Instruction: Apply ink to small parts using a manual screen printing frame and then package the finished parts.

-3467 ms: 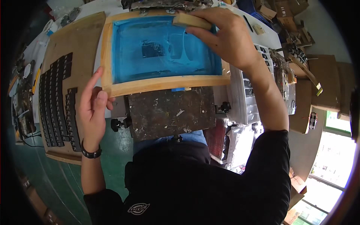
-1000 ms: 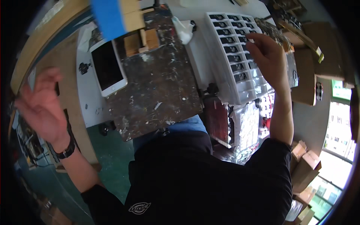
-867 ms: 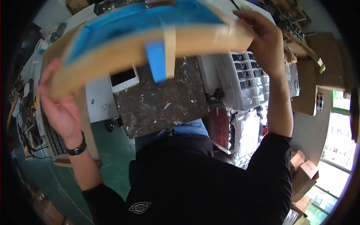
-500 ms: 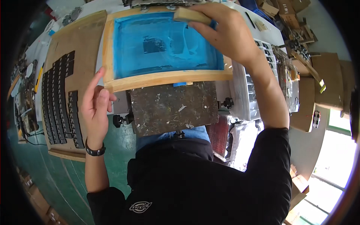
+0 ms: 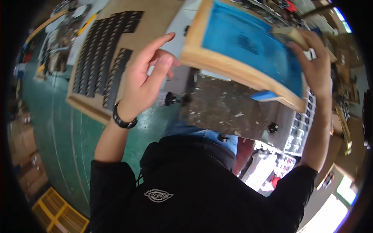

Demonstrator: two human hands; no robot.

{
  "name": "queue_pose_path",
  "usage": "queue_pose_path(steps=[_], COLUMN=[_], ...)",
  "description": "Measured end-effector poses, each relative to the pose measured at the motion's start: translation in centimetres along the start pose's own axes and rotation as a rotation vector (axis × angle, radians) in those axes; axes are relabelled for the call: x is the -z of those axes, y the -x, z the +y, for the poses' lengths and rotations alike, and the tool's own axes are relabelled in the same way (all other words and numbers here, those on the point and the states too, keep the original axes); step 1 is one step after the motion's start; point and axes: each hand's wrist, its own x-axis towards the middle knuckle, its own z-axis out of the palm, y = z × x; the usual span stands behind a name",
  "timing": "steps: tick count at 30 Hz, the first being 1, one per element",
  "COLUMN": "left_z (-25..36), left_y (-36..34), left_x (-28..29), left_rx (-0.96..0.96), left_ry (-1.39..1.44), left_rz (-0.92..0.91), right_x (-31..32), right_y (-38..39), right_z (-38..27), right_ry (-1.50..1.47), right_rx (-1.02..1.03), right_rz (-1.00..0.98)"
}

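Note:
My right hand (image 5: 316,66) is closed on a pale wooden-handled squeegee (image 5: 293,37) at the far right part of a screen-printing frame. The frame has a wooden rim (image 5: 237,79) and blue mesh (image 5: 237,40) with a darker patch near its middle. My left hand (image 5: 143,83) hangs beside the frame's near left corner, holding nothing, with thumb and index finger stretched out and the other fingers loosely curled. Below the frame is a dark, paint-specked platform (image 5: 219,103). A small blue piece (image 5: 264,95) shows under the near rim.
A brown board (image 5: 159,19) on the left carries rows of dark patterned strips (image 5: 105,54). Black knobs (image 5: 170,99) flank the platform. A white compartment tray (image 5: 301,128) lies near my right forearm. A yellow crate (image 5: 60,213) stands on the green floor (image 5: 62,143).
The whole view has swung, so the frame now appears farther right and slanted. My left hand remains empty near the frame's corner; my right hand still grips the squeegee.

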Motion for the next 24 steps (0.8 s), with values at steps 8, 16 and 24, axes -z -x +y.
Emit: queue_pose_path(steps=[8, 16, 24], left_z=[-6.0, -6.9, -1.9], left_y=[-1.8, -3.2, -6.8], left_x=[9.1, 10.1, -1.7], left_rx=[0.008, -0.082, -0.261], left_ry=[-1.497, -1.24, -0.536], left_rz=[0.098, -0.003, -0.028], right_x=[5.3, -1.1, -8.3], right_y=[1.9, 8.9, 2.2], right_z=[5.7, 7.4, 1.4], right_ry=[-0.344, -0.314, -0.141], right_rx=[-0.35, -0.546, -0.393], right_rz=[0.266, 0.021, -0.163])
